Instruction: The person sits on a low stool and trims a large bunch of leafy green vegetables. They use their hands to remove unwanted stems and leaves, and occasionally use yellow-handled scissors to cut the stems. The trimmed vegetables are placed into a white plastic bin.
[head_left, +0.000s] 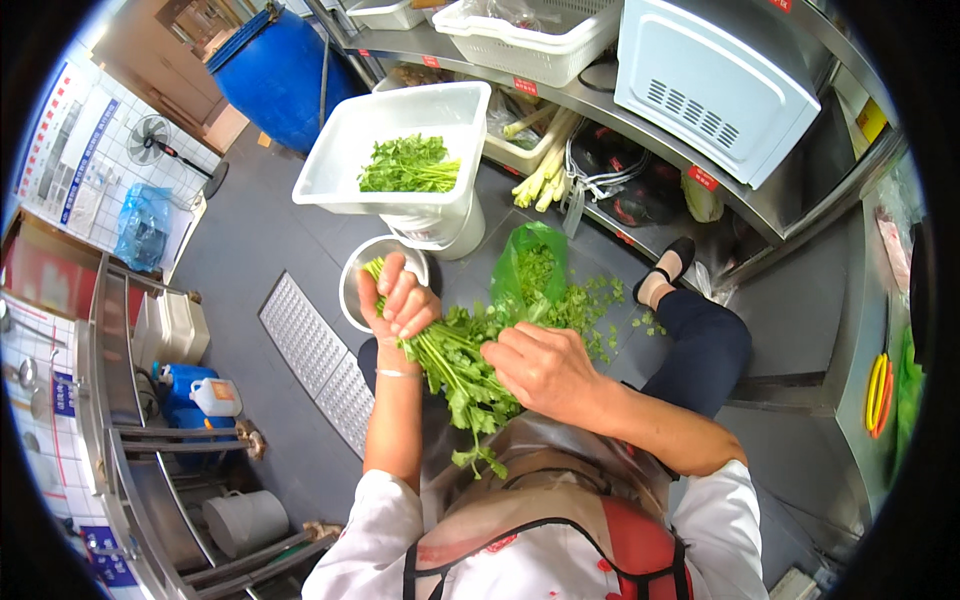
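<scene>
My left hand (401, 300) grips the stems of a bunch of leafy green herbs (457, 367), its leaves spreading over my lap. My right hand (540, 367), fingers curled, pinches leaves at the bunch's right side; the fingertips are partly hidden. Just beyond the hands, a green plastic bag (555, 262) holds leafy bits, and loose leaves (600, 300) lie on the floor beside it. A round basin (347, 296) stands behind my left hand. Farther off, a white plastic tub (322, 184) on a white bucket (457, 236) contains trimmed herbs (412, 161).
A steel shelf (585, 97) on the right carries a white basket (517, 56) and a light-blue appliance (712, 82), with pale stalks (551, 161) below. A blue barrel (285, 75) stands behind. A floor grate (315, 345) lies left; scissors (877, 394) are at far right.
</scene>
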